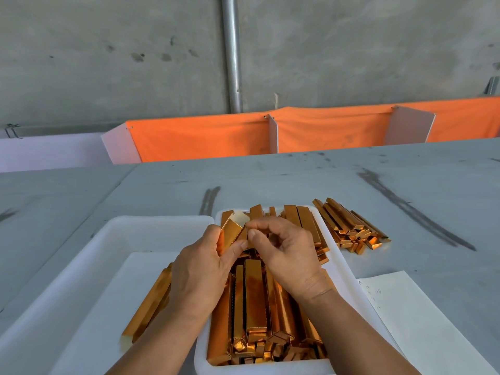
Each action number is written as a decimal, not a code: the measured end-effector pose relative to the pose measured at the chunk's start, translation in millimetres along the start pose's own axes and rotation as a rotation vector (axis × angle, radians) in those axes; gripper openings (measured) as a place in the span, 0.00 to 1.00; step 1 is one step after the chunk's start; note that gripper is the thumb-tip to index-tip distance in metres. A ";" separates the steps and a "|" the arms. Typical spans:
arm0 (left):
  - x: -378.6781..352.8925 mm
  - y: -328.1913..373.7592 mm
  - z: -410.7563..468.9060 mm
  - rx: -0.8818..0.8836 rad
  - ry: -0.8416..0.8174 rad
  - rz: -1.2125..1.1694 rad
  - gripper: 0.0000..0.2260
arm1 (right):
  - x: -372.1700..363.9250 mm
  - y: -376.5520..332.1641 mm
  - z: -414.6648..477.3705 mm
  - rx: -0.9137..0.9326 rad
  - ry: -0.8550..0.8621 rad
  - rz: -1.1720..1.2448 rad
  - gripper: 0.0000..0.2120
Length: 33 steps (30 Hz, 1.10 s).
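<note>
A gold foil cardboard strip (232,231), partly folded with a pale flap at its top, is held above the right white tray (341,262). My left hand (200,269) grips its lower part between thumb and fingers. My right hand (284,250) pinches the strip's upper edge with thumb and forefinger. The right tray is full of several long folded gold boxes (254,296). Two or three gold strips (151,301) lie in the left white tray (89,255).
A loose pile of gold boxes (349,226) lies on the grey table right of the trays. A white sheet of paper (414,315) with handwriting lies at the right. An orange cloth barrier (205,139) with white dividers runs along the table's far edge.
</note>
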State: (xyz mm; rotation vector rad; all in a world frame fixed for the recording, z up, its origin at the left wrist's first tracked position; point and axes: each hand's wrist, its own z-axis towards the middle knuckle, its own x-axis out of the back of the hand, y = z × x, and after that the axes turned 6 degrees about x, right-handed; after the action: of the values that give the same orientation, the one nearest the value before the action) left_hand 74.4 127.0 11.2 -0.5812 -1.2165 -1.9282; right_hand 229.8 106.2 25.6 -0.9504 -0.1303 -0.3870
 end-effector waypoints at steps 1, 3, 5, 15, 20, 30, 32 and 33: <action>0.3 -0.2 -0.5 -0.008 0.005 0.003 0.26 | -0.2 0.1 0.0 0.000 -0.004 -0.005 0.08; 1.2 0.4 -1.4 -0.040 0.014 0.032 0.24 | -0.5 -0.1 0.0 -0.010 -0.021 0.006 0.08; 1.2 1.7 -2.8 -0.100 0.026 0.077 0.21 | -0.5 -0.2 0.4 -0.026 -0.061 0.027 0.08; 2.1 4.0 -6.1 -0.224 0.004 0.159 0.23 | 1.6 5.0 2.8 -0.112 -0.162 0.024 0.09; 2.3 4.9 -5.7 -0.202 -0.005 0.100 0.22 | 2.6 3.2 2.5 -0.093 -0.115 0.084 0.11; 5.5 4.4 -6.8 -0.213 -0.022 0.078 0.19 | 3.2 2.4 5.3 -0.141 -0.093 0.200 0.14; 6.1 4.5 -7.2 -0.212 -0.027 0.066 0.19 | 3.2 2.6 5.2 -0.128 -0.096 0.205 0.15; 6.4 4.8 -7.4 -0.213 -0.024 0.059 0.18 | 3.1 3.0 5.2 -0.124 -0.099 0.207 0.15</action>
State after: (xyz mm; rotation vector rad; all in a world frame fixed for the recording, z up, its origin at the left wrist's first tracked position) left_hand 74.5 116.8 15.2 -0.7444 -1.0035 -2.0192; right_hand 234.1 111.1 27.2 -1.0948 -0.0977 -0.1580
